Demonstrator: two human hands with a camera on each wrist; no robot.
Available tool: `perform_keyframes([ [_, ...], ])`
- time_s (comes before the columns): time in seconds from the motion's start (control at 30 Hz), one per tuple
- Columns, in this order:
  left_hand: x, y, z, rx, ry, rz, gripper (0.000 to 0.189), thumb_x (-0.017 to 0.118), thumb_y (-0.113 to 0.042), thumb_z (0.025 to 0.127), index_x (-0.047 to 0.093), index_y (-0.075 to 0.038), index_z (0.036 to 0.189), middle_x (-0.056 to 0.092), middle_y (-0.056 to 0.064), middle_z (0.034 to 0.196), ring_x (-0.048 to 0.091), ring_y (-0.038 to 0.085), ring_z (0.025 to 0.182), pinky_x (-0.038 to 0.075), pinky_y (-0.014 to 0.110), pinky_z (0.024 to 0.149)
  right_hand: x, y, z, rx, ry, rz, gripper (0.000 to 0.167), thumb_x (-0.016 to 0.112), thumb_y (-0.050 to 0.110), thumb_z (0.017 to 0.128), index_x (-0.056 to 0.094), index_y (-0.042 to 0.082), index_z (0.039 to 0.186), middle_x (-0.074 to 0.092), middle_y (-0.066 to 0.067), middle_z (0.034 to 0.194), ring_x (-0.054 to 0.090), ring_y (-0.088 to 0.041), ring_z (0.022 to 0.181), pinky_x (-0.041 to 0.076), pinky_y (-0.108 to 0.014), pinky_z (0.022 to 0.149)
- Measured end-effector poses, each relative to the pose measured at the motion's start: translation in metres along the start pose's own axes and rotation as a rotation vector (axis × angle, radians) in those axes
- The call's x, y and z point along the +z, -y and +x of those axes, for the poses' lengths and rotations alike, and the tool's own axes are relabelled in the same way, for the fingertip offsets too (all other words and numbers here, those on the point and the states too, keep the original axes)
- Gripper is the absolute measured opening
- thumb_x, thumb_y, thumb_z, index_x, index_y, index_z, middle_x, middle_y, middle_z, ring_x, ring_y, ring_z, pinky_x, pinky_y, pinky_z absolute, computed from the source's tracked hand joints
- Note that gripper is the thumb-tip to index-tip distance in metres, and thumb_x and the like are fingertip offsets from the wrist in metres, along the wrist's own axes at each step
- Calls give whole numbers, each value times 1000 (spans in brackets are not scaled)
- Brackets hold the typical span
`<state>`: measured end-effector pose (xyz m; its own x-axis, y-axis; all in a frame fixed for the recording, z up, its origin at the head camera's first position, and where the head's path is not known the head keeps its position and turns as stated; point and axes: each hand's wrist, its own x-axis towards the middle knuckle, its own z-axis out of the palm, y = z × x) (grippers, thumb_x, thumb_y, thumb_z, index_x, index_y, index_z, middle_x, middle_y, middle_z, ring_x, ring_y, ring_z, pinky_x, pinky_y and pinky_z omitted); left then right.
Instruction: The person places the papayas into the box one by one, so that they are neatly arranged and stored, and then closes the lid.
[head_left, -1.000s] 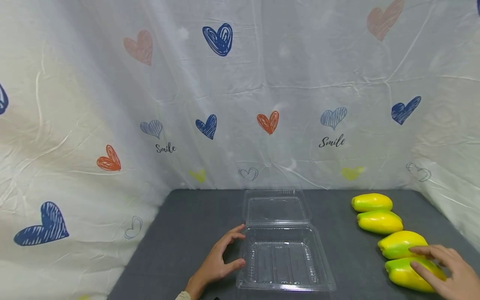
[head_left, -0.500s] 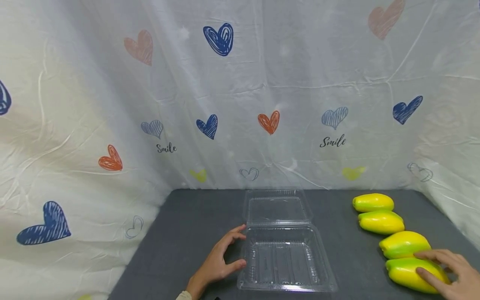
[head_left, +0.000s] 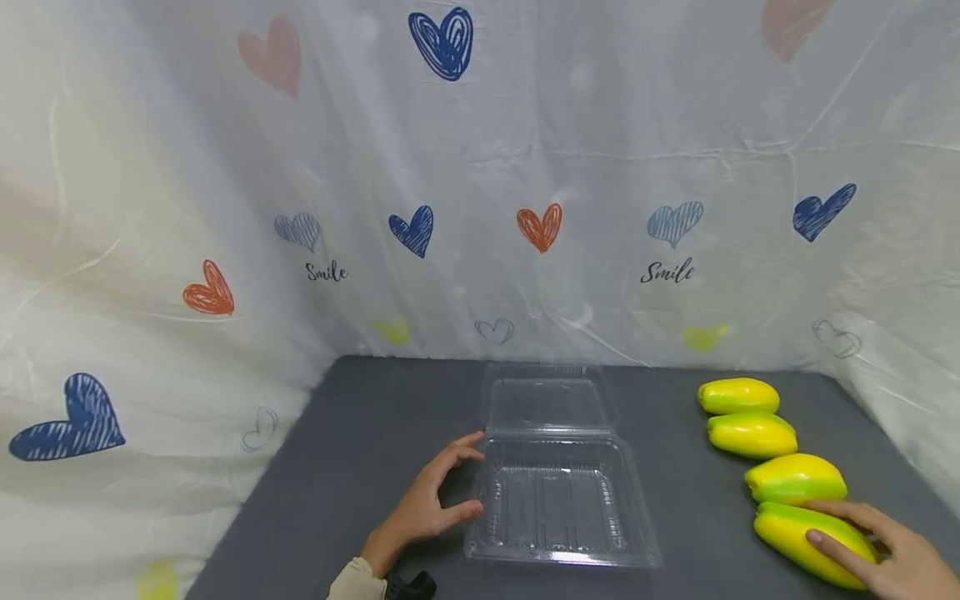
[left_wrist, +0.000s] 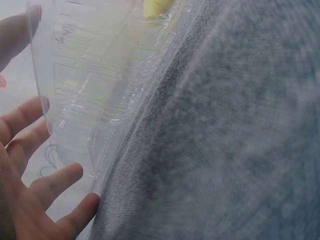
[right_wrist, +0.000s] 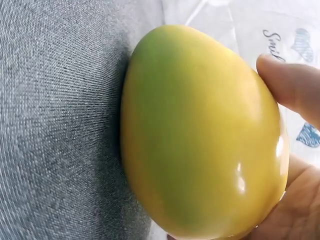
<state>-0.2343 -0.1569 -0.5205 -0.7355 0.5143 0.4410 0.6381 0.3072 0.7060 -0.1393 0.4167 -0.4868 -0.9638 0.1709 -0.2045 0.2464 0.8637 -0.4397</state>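
My right hand (head_left: 892, 542) grips the nearest yellow-green papaya (right_wrist: 200, 135), thumb on one side and fingers on the other. In the right wrist view this fruit sits right against the grey cloth. At the left side of a hinged clear plastic container (head_left: 558, 560), my left hand (head_left: 427, 504) is spread with fingers and thumb extended. The left wrist view shows these fingertips (left_wrist: 72, 172) right at the container's rim. Its lid is folded back, away from me, and nothing lies in the base. Three more papayas (head_left: 795, 479) lie beyond the gripped one in a row.
A dark grey cloth (head_left: 360, 442) covers the table. Behind it and along both sides hangs a white curtain (head_left: 480, 167) printed with hearts. A dark band (head_left: 411, 586) is around my left wrist.
My right hand has gone from hovering over the nearest papaya to gripping it, and the fruit has turned slightly. The left hand stays beside the container. The head view has tilted down a little.
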Motion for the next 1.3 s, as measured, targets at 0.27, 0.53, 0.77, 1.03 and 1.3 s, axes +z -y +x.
perform_keyframes([
  [0.27, -8, -1, 8, -12, 15, 24, 58, 80, -18, 84, 55, -14, 136, 40, 6, 163, 39, 27, 151, 44, 51, 113, -3, 9, 4, 2, 117, -14, 89, 48, 69, 98, 46, -5, 147, 42, -45, 142, 46, -66, 118, 49, -65, 82],
  [0.53, -10, 1, 13, -23, 36, 17, 59, 80, -17, 85, 53, -14, 138, 36, 4, 165, 35, 26, 153, 42, 55, 114, -8, 19, 2, -50, 14, -15, 82, 51, 64, 99, 50, -5, 144, 45, -45, 140, 47, -66, 114, 46, -67, 81],
  [0.77, -11, 1, 13, -31, 35, 15, 59, 80, -18, 85, 54, -13, 138, 37, 3, 165, 35, 25, 153, 40, 52, 117, -5, 34, 2, -173, -128, 40, 70, 59, 53, 100, 51, 1, 146, 45, -42, 143, 43, -62, 119, 40, -69, 86],
  [1.03, -7, 2, 7, -36, 47, 16, 59, 80, -18, 85, 53, -12, 138, 35, 2, 165, 34, 24, 154, 36, 48, 121, -4, 62, -1, -305, -212, 84, 51, 70, 44, 95, 61, 21, 140, 59, -20, 135, 42, 10, 102, 43, -28, 71],
  [1.3, -5, -2, 5, -51, 48, 11, 59, 79, -18, 85, 54, -12, 138, 36, 4, 165, 34, 24, 154, 34, 47, 123, 0, 87, 7, -471, -260, 200, 46, 77, 26, 92, 65, 24, 136, 46, 44, 121, 42, 21, 100, 38, -10, 70],
])
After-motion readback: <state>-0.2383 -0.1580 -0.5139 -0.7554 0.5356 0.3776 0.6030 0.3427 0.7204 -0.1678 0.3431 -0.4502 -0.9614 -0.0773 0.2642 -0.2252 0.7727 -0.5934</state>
